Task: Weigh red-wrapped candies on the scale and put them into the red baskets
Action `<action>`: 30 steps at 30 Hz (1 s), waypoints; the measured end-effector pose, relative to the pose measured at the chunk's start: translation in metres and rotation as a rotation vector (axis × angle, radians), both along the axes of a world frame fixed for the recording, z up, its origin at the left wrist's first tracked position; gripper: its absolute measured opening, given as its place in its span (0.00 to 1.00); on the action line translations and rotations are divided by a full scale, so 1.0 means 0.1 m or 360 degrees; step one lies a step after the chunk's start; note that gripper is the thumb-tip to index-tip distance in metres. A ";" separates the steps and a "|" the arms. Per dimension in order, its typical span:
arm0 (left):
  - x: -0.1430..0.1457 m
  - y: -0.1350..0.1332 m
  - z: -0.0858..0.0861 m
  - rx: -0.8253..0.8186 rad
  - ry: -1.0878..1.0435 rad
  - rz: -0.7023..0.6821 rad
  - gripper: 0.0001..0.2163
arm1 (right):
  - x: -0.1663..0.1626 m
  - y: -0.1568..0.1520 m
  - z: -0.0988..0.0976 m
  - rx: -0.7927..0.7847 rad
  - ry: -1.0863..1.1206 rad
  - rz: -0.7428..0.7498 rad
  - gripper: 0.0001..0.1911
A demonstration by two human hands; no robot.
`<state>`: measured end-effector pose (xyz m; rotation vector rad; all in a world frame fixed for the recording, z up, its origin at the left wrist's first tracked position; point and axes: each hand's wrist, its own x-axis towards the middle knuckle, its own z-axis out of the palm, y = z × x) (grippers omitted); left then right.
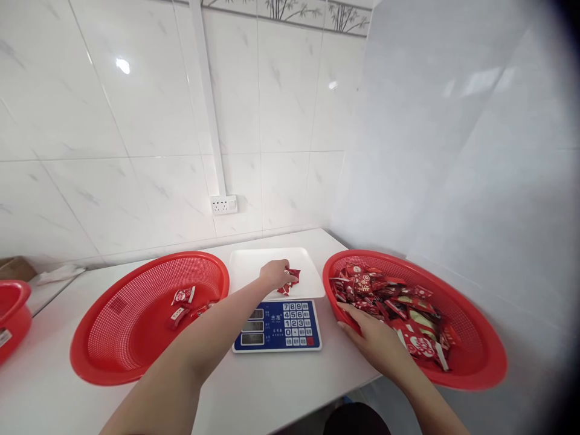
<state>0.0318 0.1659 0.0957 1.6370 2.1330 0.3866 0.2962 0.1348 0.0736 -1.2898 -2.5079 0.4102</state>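
Observation:
My left hand (274,273) reaches over the white tray of a digital scale (277,326) and its fingers are closed on a small bunch of red snack packets (290,281) lying on the tray. My right hand (374,338) rests inside the right red basket (475,368), fingers curled among the many red packets (389,296) heaped there. The left red basket (113,356) holds only a few red packets (183,302).
The scale has a blue keypad panel facing me. A third red basin (11,314) sits at the far left edge. A wall socket (223,204) is on the tiled wall behind. A white wall stands close on the right.

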 end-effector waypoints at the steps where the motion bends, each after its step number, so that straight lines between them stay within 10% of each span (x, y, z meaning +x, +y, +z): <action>1: 0.00 -0.02 -0.01 0.0026 -0.0031 0.0039 0.14 | 0.00 0.00 0.00 0.0005 0.0001 -0.0004 0.25; 30: -1.14 -1.64 0.51 0.0541 -0.1031 0.0624 0.14 | -0.07 0.08 -0.12 0.0142 -0.0047 -0.0061 0.26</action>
